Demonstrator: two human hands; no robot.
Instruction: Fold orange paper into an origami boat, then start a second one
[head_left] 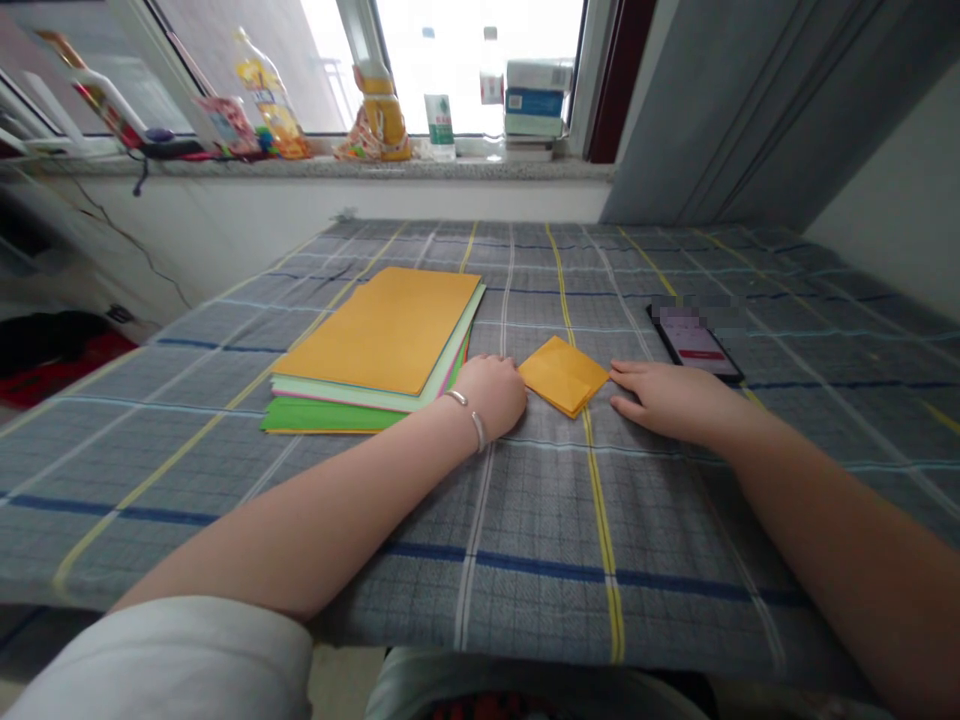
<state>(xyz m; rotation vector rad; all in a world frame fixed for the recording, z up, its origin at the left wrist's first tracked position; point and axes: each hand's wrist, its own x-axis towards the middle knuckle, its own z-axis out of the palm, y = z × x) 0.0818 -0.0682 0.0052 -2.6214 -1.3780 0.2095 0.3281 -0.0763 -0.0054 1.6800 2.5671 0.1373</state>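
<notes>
A small square of folded orange paper (562, 376) lies on the cloth like a diamond, one corner pointing toward me. At its left corner rests my left hand (493, 390), fingers curled in and closed on that corner; the fingertips are partly hidden. My right hand (667, 400) lies on the other side, its fingers stretched out and the thumb apart, with the fingertips at the paper's right corner. Beside my left hand sits a stack of coloured paper (382, 330), orange on top, with pale green, pink and bright green sheets below.
A phone (694, 345) with its screen lit lies beyond my right hand. The table has a grey checked tablecloth (540, 520). On the windowsill (465, 171) at the back stand bottles, snack packets and a stack of boxes (534, 105). A grey curtain (720, 110) hangs at the right.
</notes>
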